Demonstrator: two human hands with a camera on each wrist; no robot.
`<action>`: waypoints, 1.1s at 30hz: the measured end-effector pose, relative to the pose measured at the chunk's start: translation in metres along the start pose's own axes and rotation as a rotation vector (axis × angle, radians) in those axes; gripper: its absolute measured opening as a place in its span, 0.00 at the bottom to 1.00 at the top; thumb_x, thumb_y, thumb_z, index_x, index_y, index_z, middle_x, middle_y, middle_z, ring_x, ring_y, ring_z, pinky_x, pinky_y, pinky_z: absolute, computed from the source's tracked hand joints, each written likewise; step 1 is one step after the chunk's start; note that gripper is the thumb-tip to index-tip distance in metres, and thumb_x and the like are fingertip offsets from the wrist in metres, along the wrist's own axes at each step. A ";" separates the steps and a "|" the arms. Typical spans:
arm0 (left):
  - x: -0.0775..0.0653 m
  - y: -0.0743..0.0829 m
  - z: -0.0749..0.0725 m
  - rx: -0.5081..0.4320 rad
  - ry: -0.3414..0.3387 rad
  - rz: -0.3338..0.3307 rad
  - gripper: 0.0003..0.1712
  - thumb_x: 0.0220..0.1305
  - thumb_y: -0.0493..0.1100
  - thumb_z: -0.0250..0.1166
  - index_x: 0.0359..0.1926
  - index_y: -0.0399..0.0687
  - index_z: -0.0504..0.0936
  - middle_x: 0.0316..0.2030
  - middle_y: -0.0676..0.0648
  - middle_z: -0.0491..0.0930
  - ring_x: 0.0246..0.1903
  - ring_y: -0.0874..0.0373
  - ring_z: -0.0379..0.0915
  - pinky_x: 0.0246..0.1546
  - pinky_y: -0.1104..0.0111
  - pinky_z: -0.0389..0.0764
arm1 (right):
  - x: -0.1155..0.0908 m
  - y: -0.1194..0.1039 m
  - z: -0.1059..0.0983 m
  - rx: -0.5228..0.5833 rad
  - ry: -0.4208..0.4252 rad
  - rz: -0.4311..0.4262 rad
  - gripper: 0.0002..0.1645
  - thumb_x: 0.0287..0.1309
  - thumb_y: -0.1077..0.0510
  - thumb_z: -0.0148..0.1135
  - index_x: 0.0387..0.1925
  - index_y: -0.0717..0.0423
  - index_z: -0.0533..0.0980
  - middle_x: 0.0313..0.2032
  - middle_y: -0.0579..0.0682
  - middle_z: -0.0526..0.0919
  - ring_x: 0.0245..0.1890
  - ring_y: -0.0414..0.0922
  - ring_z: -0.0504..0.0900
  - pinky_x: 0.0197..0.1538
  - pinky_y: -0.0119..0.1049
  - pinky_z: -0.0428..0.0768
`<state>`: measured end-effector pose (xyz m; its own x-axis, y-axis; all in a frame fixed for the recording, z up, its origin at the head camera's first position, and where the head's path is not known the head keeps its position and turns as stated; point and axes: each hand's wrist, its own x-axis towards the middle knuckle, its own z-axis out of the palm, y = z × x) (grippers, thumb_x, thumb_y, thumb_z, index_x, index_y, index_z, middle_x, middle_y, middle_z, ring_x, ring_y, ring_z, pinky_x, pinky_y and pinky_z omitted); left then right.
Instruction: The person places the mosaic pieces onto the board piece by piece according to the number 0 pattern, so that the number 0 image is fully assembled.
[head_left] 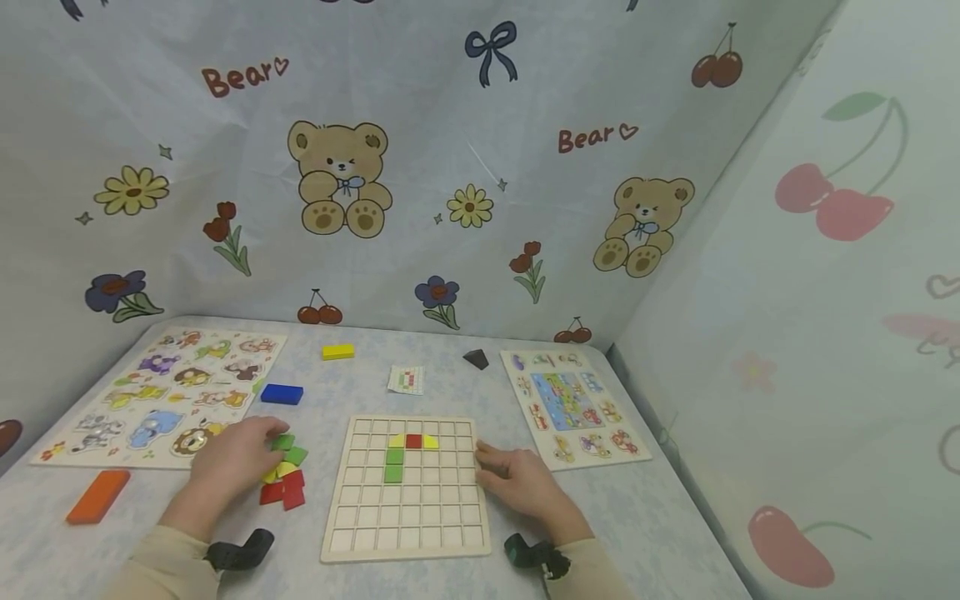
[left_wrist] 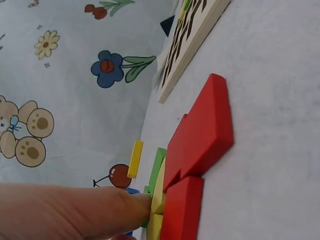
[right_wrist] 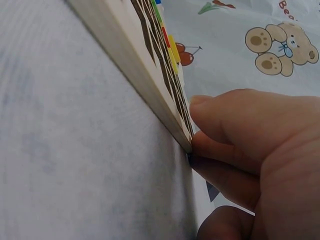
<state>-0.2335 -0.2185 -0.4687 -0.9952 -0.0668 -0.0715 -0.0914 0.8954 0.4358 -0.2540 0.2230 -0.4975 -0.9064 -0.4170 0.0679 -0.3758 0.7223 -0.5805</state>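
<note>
My left hand (head_left: 238,457) is at a small pile of coloured tiles, with a green tile (head_left: 282,442) between its thumb and index finger. Another green tile (head_left: 296,456), yellow pieces (head_left: 287,469) and red tiles (head_left: 293,490) lie beside it; the left wrist view shows the thumb (left_wrist: 115,207) against the pile. A wooden grid board (head_left: 442,517) lies to the right. Set in its cells are a red square (head_left: 414,442) between two yellow pieces (head_left: 431,442), and two green squares (head_left: 393,465). My right hand (head_left: 525,483) pinches the board's right edge, thumb uppermost in the right wrist view.
Animal puzzle boards lie at the left (head_left: 161,400) and right (head_left: 573,408). Around the table are an orange block (head_left: 98,497), a blue block (head_left: 282,394), a yellow block (head_left: 338,352), a dark block (head_left: 476,358) and a small pattern card (head_left: 407,380). Printed cloth hangs behind.
</note>
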 end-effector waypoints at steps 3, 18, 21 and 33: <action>0.000 0.000 0.001 0.003 0.010 0.013 0.28 0.61 0.44 0.73 0.61 0.39 0.82 0.56 0.34 0.81 0.56 0.33 0.75 0.49 0.39 0.76 | 0.000 0.000 0.000 0.001 -0.001 -0.001 0.24 0.68 0.44 0.65 0.61 0.47 0.81 0.67 0.40 0.77 0.68 0.50 0.76 0.67 0.52 0.73; 0.002 0.003 0.003 0.020 0.060 0.027 0.28 0.62 0.51 0.73 0.59 0.41 0.83 0.50 0.37 0.85 0.45 0.42 0.80 0.38 0.47 0.80 | -0.001 0.000 0.000 0.026 -0.006 -0.009 0.24 0.67 0.44 0.65 0.61 0.47 0.82 0.67 0.41 0.77 0.67 0.50 0.77 0.66 0.52 0.75; -0.003 0.016 0.012 -0.037 0.090 0.072 0.27 0.62 0.55 0.74 0.57 0.46 0.84 0.47 0.43 0.87 0.44 0.46 0.82 0.37 0.51 0.80 | -0.001 0.000 0.000 0.019 -0.007 -0.007 0.24 0.67 0.44 0.65 0.61 0.47 0.82 0.67 0.40 0.77 0.67 0.50 0.76 0.66 0.52 0.74; -0.032 0.086 0.071 -0.215 0.006 0.378 0.09 0.56 0.57 0.77 0.36 0.73 0.85 0.38 0.70 0.83 0.33 0.70 0.74 0.35 0.68 0.76 | -0.001 -0.001 0.000 0.005 0.009 0.002 0.24 0.67 0.44 0.66 0.61 0.47 0.82 0.67 0.40 0.77 0.68 0.50 0.76 0.67 0.52 0.74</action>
<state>-0.2068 -0.1086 -0.4924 -0.9601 0.2451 0.1346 0.2754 0.7452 0.6073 -0.2529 0.2225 -0.4966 -0.9088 -0.4106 0.0735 -0.3728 0.7204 -0.5849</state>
